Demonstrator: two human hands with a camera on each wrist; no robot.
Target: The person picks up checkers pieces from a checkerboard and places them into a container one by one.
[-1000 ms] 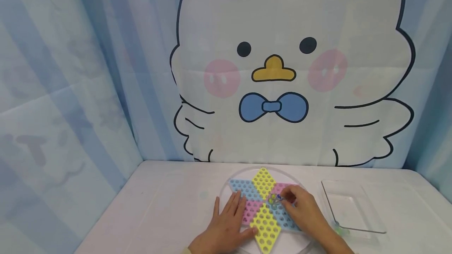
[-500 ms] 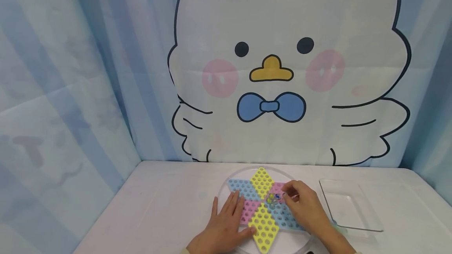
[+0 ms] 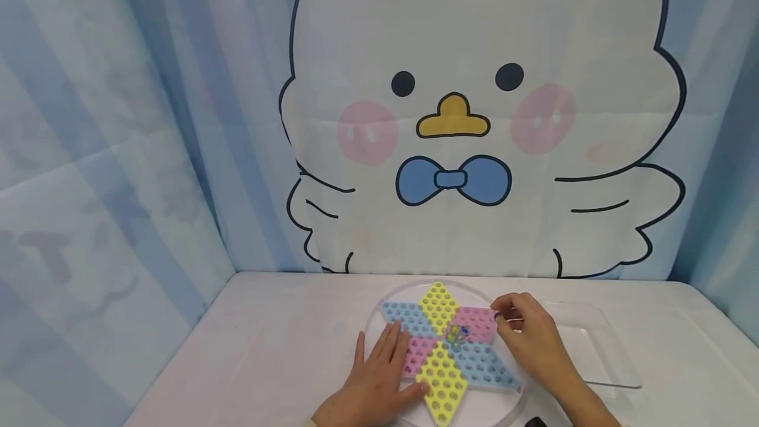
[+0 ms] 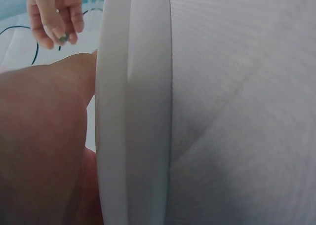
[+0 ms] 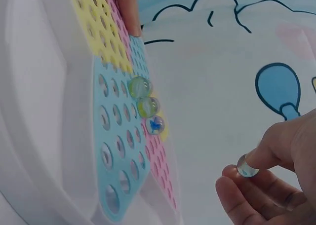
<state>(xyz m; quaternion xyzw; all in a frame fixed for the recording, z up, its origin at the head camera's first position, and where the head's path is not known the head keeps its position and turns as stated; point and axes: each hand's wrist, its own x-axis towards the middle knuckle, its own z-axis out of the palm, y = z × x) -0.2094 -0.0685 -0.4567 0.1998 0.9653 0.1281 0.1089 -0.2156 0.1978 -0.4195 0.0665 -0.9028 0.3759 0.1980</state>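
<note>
Marble (image 5: 246, 167) pinched by right hand (image 3: 532, 341); round, seemingly no long axis

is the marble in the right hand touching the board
Apart. The right wrist view shows the marble pinched in the right hand, clear of the board.

left hand (image 3: 379, 381): flat, fingers spread, palm down | right hand (image 3: 530, 341): raised, fingertips in pinching grip

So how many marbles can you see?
4. Three marbles sit in a row at the middle of the star board, and the right hand pinches one marble in its fingers. More may be hidden.
</note>
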